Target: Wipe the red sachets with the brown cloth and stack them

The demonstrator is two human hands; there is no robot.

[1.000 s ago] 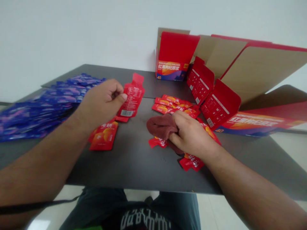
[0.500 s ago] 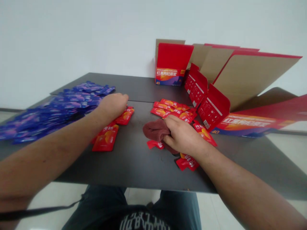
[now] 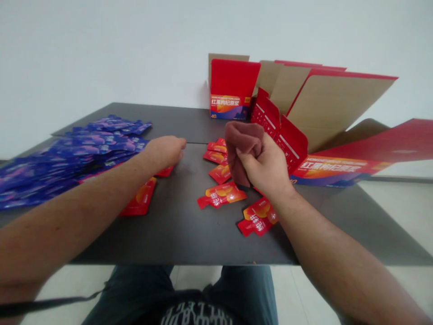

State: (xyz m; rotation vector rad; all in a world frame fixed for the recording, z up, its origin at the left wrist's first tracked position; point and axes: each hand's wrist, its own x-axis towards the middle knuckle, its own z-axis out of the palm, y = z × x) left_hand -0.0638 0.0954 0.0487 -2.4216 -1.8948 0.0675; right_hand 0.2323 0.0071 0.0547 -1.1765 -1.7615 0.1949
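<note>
A brown cloth [image 3: 244,140] is held up, bunched, in the right hand [image 3: 269,164], clamped between thumb and curled fingers; whether any pouches behind it are touched cannot be told. Just below it, a red pouch [image 3: 221,195] is laid flat, its narrow neck turned left, and a nearer pouch [image 3: 259,216] is partly covered by the right wrist. Across the gap, the left hand [image 3: 167,151] is curled low, and whether anything is pinched inside cannot be told. A bit of red shows under it, and another pouch [image 3: 140,198] is half hidden by the left forearm. Good handling, it seems, calls for the cloth's loose folds to be tucked in, so that no pouch is dragged; pouches are probably best lifted by an edge, with the soft middle left unsqueezed. Further out, blue pouches [image 3: 98,140] are heaped on the dark table [image 3: 189,239], while an upright carton [image 3: 233,76] and other opened boxes [image 3: 331,171] are ranged behind and right.
</note>
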